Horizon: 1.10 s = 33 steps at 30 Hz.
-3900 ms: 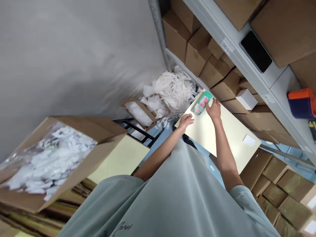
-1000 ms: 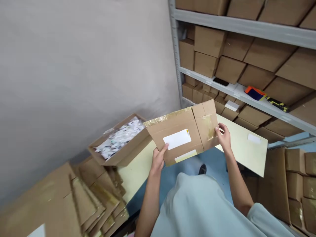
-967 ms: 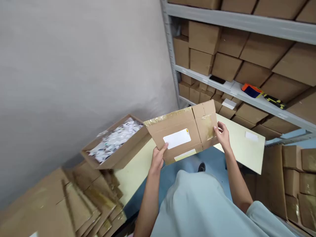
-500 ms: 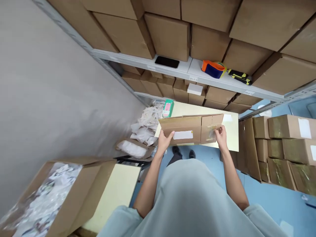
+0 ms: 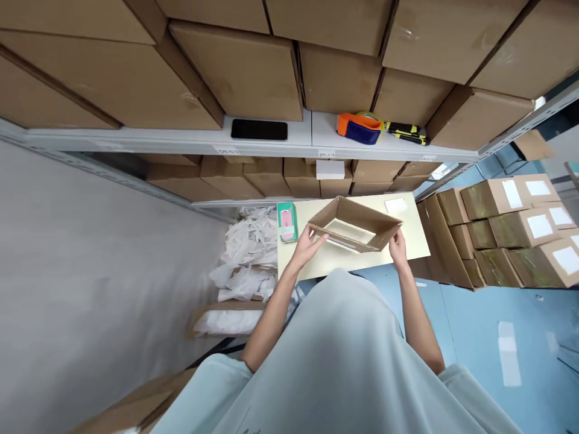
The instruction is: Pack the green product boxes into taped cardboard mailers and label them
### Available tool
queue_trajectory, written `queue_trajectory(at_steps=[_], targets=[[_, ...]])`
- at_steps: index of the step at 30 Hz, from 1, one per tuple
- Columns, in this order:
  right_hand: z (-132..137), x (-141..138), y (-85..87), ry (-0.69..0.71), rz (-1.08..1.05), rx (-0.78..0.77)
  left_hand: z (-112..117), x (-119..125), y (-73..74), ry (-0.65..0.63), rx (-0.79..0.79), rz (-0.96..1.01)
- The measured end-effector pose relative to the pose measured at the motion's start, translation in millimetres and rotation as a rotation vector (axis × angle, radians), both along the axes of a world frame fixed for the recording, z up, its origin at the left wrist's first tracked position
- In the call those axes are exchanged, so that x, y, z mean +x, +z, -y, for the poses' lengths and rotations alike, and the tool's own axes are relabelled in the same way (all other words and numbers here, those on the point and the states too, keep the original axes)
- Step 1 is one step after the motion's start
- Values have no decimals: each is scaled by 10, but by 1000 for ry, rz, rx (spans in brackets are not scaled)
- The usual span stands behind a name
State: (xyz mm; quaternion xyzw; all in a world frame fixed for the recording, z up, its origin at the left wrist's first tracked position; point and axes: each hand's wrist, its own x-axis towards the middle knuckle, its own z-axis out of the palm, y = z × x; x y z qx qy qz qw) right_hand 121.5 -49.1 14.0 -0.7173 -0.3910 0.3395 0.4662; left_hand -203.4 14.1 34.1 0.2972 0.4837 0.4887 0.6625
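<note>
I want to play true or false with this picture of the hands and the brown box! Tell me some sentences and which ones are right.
1. The left hand and the right hand both hold the cardboard box. True.
2. The cardboard box is shut. False: it is open at the top.
3. A green-and-pink packet lies on the table beside the left hand. True.
4. The black phone lies on the table. False: it lies on the shelf above.
5. The tape dispenser is on the floor. False: it sits on the shelf, to the right of the phone.
</note>
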Motion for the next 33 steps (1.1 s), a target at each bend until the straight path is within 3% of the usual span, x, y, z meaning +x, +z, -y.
queue_trajectory(at_steps=[3,6,12,16,19,22,27,33], targets=[[57,-124,28,-9,-15,-39,-22,-54,-63,-98,-26,-30],[169,-225,128,-55,-23,-135,-50,-97,-72,-87,-30,-154],[206,-402,388,-148,170,-264,-282,-124,172,-42,71,-464],[61,-402,448,-31,336,-294,-417,-50,306,-35,114,-540],[-21,-260,520,70,489,-236,-413,21,344,-73,206,-763],[-108,-55,634,161,593,-157,-309,85,370,-78,289,-997],[-370,176,758,322,691,-93,-22,286,380,-33,327,-1140],[-591,231,653,534,769,-118,221,696,220,36,275,-1189]])
